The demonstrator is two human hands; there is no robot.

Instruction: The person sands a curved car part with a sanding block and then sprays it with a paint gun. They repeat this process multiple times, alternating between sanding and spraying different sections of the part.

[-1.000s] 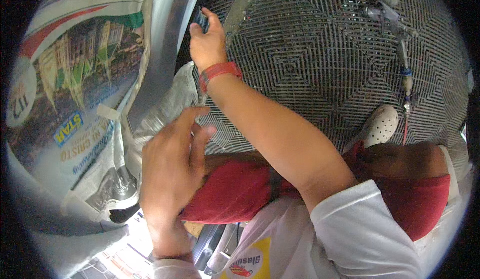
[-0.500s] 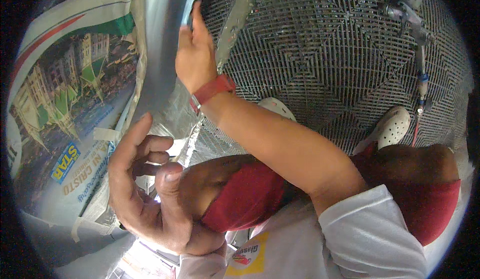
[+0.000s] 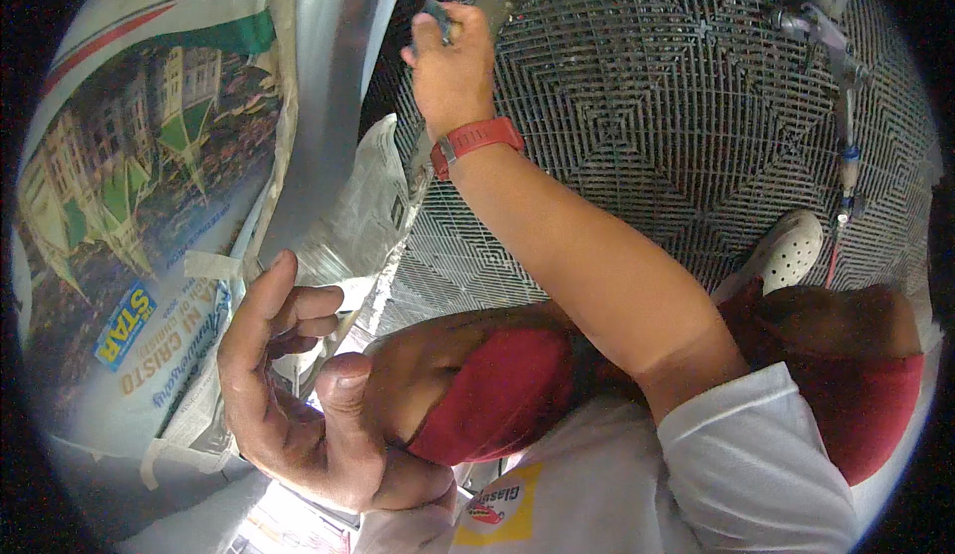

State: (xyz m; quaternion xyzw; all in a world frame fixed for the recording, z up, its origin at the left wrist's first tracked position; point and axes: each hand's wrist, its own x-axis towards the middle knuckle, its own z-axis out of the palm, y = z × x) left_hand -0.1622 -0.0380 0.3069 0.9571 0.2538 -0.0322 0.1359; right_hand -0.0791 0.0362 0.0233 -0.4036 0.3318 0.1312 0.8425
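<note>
A smooth grey curved panel (image 3: 323, 67) runs down the left of the view, bordered by printed masking paper (image 3: 90, 196) and a strip of tape (image 3: 286, 47). My right hand (image 3: 455, 72) is closed on a small dark grey pad (image 3: 436, 13), held between thumb and fingers just right of the panel's edge, apart from it. Most of the pad is hidden by the fingers. Lower down, my left hand (image 3: 298, 395) is raised before the paper, fingers half curled and thumb apart, with nothing in it.
Loose masking plastic (image 3: 373, 186) hangs under the panel. At the upper right is a spray gun (image 3: 836, 42) with a hose fitting. Dark grid matting (image 3: 617, 126) covers the floor, and a pale clog (image 3: 791, 251) rests on it near my knee.
My right hand has moved off the panel's edge to the right, and the pad in it now shows. The loose plastic is more exposed. My left hand is nearly still.
</note>
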